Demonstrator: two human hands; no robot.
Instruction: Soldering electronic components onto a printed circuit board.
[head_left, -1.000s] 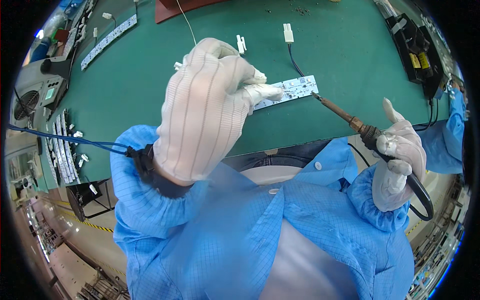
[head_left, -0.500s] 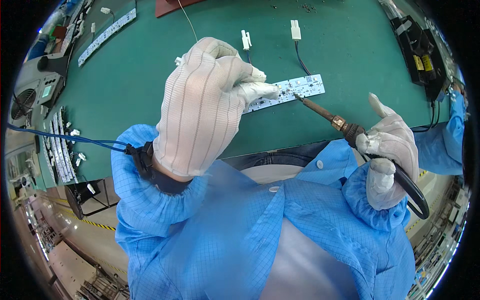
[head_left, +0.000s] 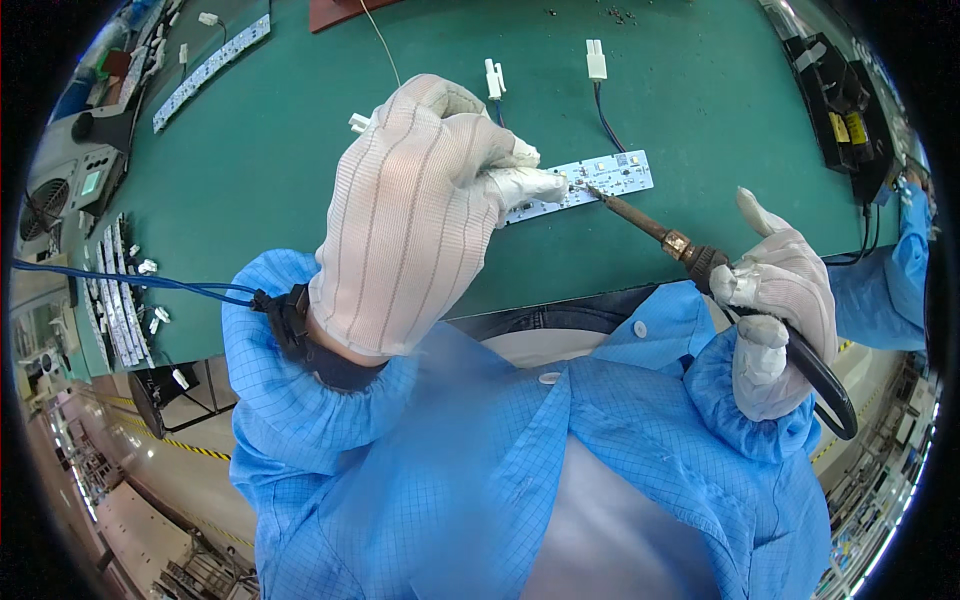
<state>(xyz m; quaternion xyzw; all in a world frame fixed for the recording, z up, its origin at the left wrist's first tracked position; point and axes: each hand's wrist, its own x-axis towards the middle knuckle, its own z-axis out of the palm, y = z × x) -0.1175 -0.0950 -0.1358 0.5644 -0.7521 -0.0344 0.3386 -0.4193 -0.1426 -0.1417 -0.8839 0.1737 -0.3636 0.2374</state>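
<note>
White circuit board [head_left: 625,175] lies on the green table [head_left: 720,90] in front of me, its long axis going from left to right, with the right end slightly farther from my body. My left hand [head_left: 400,215] covers the left part of it; its fingers are pinched closed on a thin wire [head_left: 383,45], which rises to the far edge, but the pinching place itself is hidden. My right hand [head_left: 785,300] grips the soldering iron [head_left: 674,243], whose long axis is slanted, tip pointing left and away from me, at the board; whether it touches, I cannot tell. Beyond the board, two white plugs [head_left: 597,62] point away from me, the right one joined by dark leads [head_left: 605,120]
</note>
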